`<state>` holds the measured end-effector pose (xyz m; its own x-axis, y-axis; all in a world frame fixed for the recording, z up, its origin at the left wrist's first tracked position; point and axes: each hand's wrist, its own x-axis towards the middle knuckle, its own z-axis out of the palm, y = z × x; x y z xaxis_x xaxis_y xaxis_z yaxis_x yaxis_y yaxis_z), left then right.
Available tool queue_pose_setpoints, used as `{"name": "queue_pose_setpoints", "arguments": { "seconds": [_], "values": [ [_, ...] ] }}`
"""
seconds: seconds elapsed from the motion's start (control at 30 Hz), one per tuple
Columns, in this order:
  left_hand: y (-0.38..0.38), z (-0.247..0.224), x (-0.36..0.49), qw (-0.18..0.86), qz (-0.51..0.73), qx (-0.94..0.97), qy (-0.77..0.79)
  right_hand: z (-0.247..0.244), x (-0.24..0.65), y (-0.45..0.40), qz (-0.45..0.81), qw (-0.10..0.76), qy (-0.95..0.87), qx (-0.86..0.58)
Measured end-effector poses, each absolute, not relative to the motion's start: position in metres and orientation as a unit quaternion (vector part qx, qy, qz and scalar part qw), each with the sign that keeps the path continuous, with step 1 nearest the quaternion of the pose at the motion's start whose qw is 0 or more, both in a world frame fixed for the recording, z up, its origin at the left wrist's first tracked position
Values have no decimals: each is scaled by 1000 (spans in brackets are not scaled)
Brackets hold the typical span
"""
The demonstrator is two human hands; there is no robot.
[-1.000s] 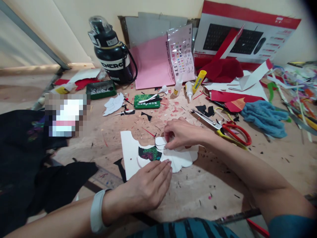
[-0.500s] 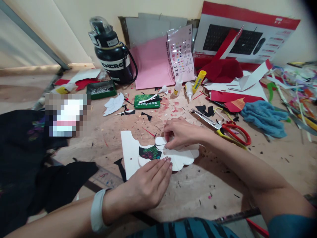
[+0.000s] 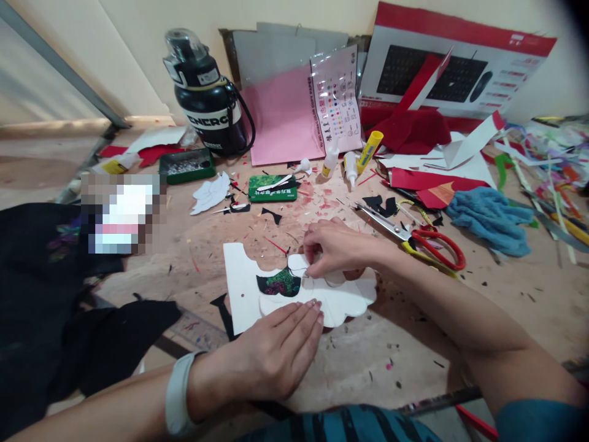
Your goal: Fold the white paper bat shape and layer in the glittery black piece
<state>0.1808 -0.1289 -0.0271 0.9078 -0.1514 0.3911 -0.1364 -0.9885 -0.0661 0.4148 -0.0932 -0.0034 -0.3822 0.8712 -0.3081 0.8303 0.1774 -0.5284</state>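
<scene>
A white card [image 3: 239, 285] with a scalloped edge lies flat on the wooden table. On it sits a dark piece with green and magenta glitter [image 3: 278, 282], beside white cut pieces. My left hand [image 3: 280, 347], wearing a pale wristband, lies over the lower edge of a scalloped white piece [image 3: 345, 307], its fingers stretched out and side by side. My right hand [image 3: 334, 245] is above the upper part of the white pieces, thumb and fingertips curled together at a small rounded white piece [image 3: 298, 263].
Scissors [image 3: 411, 239] with red and yellow handles lie right of my right hand, near a blue cloth [image 3: 490, 221]. Behind are a green tin lid [image 3: 272, 189], glue bottles [image 3: 351, 167] and a black flask [image 3: 212, 113]. Black fabric [image 3: 122, 337] lies left.
The scalloped white piece has shifted slightly right and toward me, and my left hand has moved slightly down with it. My right hand has barely moved.
</scene>
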Motion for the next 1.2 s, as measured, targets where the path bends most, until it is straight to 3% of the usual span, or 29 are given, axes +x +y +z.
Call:
{"name": "queue_pose_setpoints", "arguments": {
  "seconds": [0.27, 0.53, 0.77, 1.2],
  "values": [
    [-132, -29, 177, -32, -181, -978, 98, -4, 416, -93, 326, 40, -770, -547],
    [-136, -32, 180, -62, -257, -964, 4, -5, 416, -93, 316, 31, -772, -551],
    [-113, -23, 183, -5, -230, -964, -134, -9, 419, -92, 323, 44, -776, -540],
    [-108, -31, 180, -5, -192, -966, -174, -12, 423, -90, 344, 48, -769, -537]
  ]
}}
